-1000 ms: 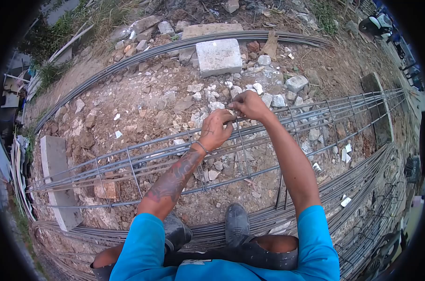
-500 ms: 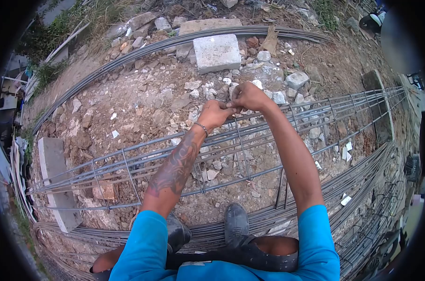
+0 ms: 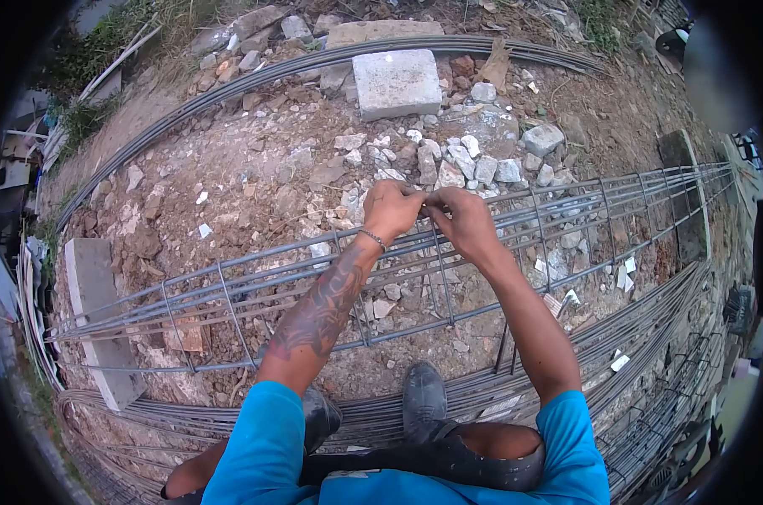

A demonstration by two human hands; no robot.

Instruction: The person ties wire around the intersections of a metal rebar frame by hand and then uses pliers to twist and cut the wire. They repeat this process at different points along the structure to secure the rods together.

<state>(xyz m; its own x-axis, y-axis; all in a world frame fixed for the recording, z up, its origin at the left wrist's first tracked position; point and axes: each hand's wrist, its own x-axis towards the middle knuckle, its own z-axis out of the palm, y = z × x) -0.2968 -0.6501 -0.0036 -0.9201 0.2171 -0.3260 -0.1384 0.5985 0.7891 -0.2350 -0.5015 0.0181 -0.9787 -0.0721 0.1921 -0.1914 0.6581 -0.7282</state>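
Note:
A long rebar cage [image 3: 280, 252] of steel bars and bent stirrups runs across in front of me. My left hand [image 3: 393, 208] is closed in a pinch at its far upper bar. Beside it, my right hand [image 3: 466, 220] has its fingers curled at the same bar, fingertips meeting those of the left. Whatever lies between the fingertips is too small and hidden to make out. Just below the hands a stirrup [image 3: 443, 273] drops from the upper bars to the near lower bar.
Concrete blocks prop the cage at the left [image 3: 95, 282] and right [image 3: 693, 202]. A bundle of long bars [image 3: 230, 80] curves behind, past a pale concrete block [image 3: 397, 84]. Rubble [image 3: 482, 168] covers the ground. More rebar [image 3: 474, 394] lies around my boots [image 3: 424, 396].
My right hand has come down and slightly right, from above the upper bar to beside it. My left hand has shifted slightly right. Both stay pinched together.

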